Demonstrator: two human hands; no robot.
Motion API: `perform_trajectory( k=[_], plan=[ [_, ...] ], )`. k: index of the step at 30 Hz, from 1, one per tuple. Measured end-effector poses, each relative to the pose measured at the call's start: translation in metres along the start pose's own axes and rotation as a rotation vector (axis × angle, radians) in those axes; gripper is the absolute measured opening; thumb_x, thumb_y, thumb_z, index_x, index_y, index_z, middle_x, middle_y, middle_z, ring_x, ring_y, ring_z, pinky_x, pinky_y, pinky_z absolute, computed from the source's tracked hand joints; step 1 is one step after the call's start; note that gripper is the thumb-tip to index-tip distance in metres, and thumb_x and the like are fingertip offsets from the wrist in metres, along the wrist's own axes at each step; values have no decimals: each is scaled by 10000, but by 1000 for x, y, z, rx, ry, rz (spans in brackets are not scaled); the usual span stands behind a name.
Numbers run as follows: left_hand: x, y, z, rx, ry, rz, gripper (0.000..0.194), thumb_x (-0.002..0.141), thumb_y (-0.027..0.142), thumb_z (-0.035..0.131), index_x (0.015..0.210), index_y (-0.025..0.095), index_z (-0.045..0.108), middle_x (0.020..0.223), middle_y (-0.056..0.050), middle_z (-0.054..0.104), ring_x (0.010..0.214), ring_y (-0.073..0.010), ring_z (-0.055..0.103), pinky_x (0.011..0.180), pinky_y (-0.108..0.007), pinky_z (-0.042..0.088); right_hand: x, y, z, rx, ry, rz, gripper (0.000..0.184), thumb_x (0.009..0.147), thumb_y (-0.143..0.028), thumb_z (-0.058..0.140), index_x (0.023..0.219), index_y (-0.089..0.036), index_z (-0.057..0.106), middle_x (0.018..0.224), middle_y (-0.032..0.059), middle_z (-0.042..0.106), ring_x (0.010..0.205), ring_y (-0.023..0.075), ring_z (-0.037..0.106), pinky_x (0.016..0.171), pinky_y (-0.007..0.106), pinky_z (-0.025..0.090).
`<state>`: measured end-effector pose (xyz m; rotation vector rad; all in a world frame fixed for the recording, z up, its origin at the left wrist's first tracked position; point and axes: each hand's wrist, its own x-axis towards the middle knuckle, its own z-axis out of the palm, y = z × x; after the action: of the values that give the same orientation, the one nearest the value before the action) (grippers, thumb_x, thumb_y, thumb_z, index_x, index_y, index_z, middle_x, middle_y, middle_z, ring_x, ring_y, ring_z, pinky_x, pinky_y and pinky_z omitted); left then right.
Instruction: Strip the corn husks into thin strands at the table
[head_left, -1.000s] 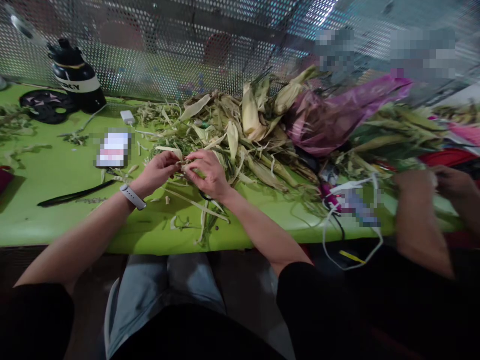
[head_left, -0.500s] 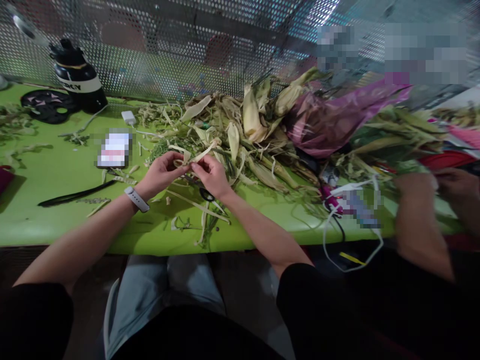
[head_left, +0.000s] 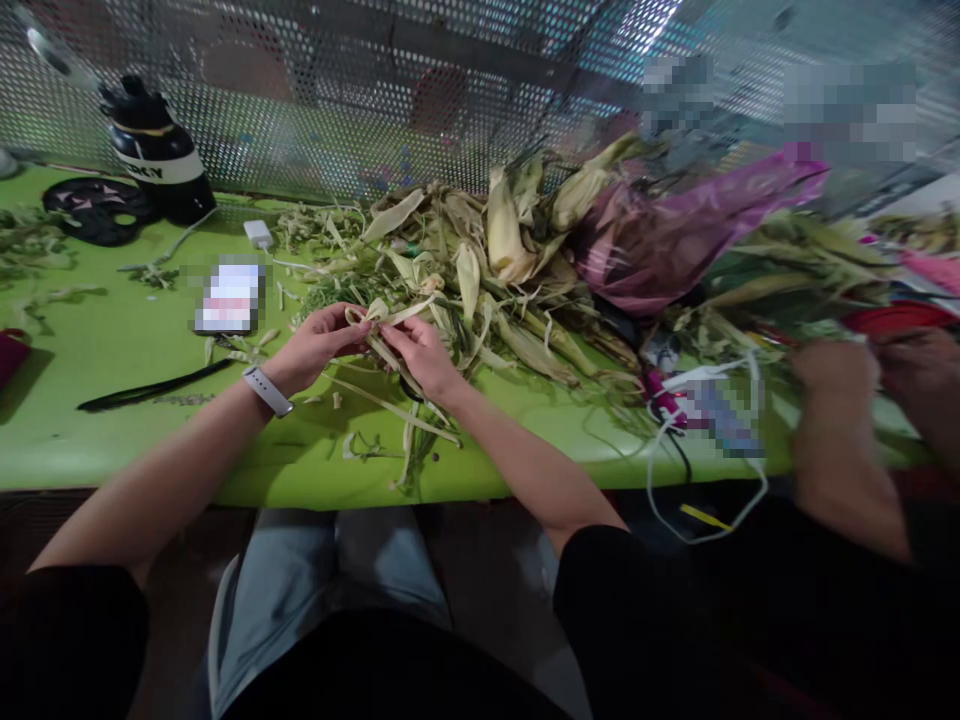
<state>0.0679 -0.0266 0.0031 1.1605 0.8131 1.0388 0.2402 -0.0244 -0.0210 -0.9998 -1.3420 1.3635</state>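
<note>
Between my two hands is a looped pale strip of corn husk (head_left: 377,310), its loose ends sticking out to the right and downward. My left hand (head_left: 324,343) pinches the loop from the left, thumb against fingers. From the right, my right hand (head_left: 420,352) grips the same strip with thumb and forefinger. Just behind them lies a heap of dried corn husks (head_left: 469,280), with green sprigs (head_left: 341,292) at its near left. Thin husk strips (head_left: 397,412) are scattered below my hands. Partly hidden under my right hand is a dark ring-shaped thing, perhaps a scissor handle.
A phone (head_left: 231,295), a white charger (head_left: 258,235), a black strap (head_left: 154,387) and a dark bottle (head_left: 159,150) lie or stand to the left. Rightward are a purple plastic bag (head_left: 652,240), white cables (head_left: 709,372) and a co-worker's hands (head_left: 836,370).
The husk strip between my fingers has been bent into a fuller loop, with an end now pointing down. My left hand has shifted slightly; the co-worker's hands moved a little.
</note>
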Motion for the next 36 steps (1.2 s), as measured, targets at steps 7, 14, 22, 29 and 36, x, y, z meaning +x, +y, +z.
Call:
perform_trajectory(
  k=[7, 14, 22, 29, 36],
  plan=[
    [-1, 1, 1, 65, 6, 40, 307, 715, 309, 802, 884, 159, 594, 806, 5, 625, 730, -106, 616, 683, -248, 537, 0, 3, 0, -78, 28, -48, 342, 760, -514, 678, 863, -199, 595, 698, -24, 605, 590, 98, 543, 536, 228, 468],
    [-4, -1, 0, 71, -17, -46, 330, 731, 313, 779, 942, 165, 574, 853, 3, 619, 771, -114, 616, 701, -269, 561, -2, -4, 2, -33, 2, 82, 309, 707, -461, 709, 735, -172, 603, 609, -21, 602, 504, 95, 534, 491, 233, 468],
    [0, -5, -4, 49, -29, -126, 317, 717, 315, 790, 921, 166, 597, 814, 0, 612, 648, -88, 578, 505, -180, 433, 0, -8, 0, 12, 11, 204, 190, 724, -354, 667, 679, -184, 593, 603, 2, 615, 518, 120, 558, 485, 250, 496],
    [-2, -9, -2, 96, -36, -70, 339, 764, 348, 759, 1029, 187, 621, 844, -1, 613, 597, -61, 514, 476, -180, 366, -3, -12, 0, 36, -33, 263, 140, 754, -279, 625, 666, -174, 593, 587, 4, 623, 505, 116, 558, 476, 236, 490],
    [2, -15, -6, 74, -55, -2, 331, 759, 294, 763, 1036, 171, 632, 877, -8, 653, 710, -77, 576, 626, -203, 436, -3, -14, 0, 13, -32, 253, 120, 798, -244, 597, 708, -165, 580, 602, 1, 614, 482, 105, 558, 485, 243, 504]
  ],
)
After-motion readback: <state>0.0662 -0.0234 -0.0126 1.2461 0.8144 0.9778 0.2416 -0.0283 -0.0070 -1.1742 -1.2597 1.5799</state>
